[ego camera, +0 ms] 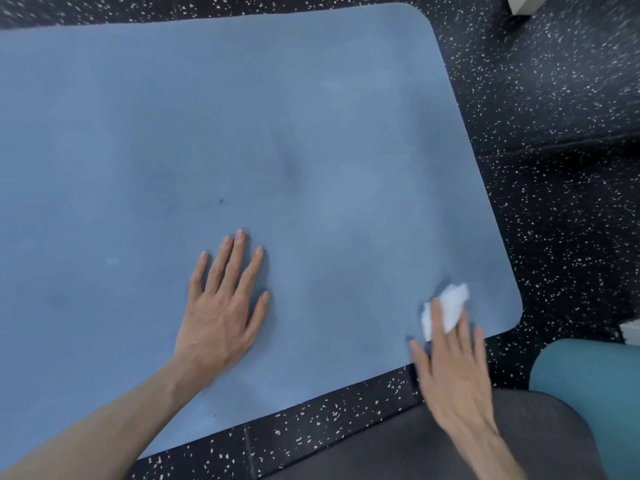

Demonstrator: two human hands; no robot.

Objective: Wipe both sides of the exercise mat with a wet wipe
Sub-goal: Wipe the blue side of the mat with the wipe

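I see the blue exercise mat (242, 133) spread flat on a black speckled floor (554, 133), filling most of the view and running off the left edge, with its rounded right-hand corners showing far and near. My left hand (221, 306) lies palm down on the mat near its near edge, fingers straight and spread, holding nothing. My right hand (453, 372) is over the mat's near right corner, blurred, with straight fingers pressing a crumpled white wet wipe (446, 308) flat onto the mat; the wipe sticks out beyond the fingertips toward the far side. I cannot tell if the thumb pinches the wipe. A few faint dark smudges mark the middle of the mat. At the near right, off the mat, sits a teal rolled mat (588, 382) beside a dark grey knee (450, 445)
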